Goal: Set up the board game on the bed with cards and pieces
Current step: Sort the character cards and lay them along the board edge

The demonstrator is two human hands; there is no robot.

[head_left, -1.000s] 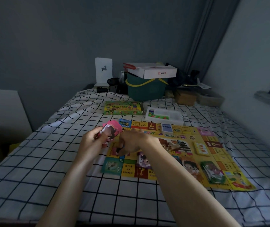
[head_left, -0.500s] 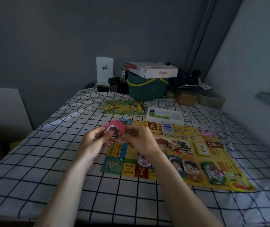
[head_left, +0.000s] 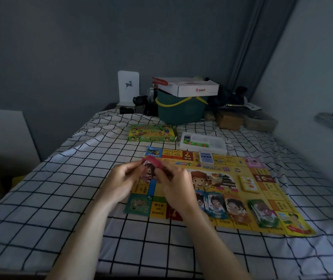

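Both hands are meeting at frame centre: the left hand (head_left: pixel 121 178) is gripping the pink card stack (head_left: pixel 151 168), the right hand (head_left: pixel 176 183) pinching its right edge. The stack is hovering over the board (head_left: pixel 266 199)'s left side, laid-out card piles lying lower right, nearer the right hand.

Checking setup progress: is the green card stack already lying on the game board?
Yes, the green card stack lies on the game board near its right front corner, apart from both hands.
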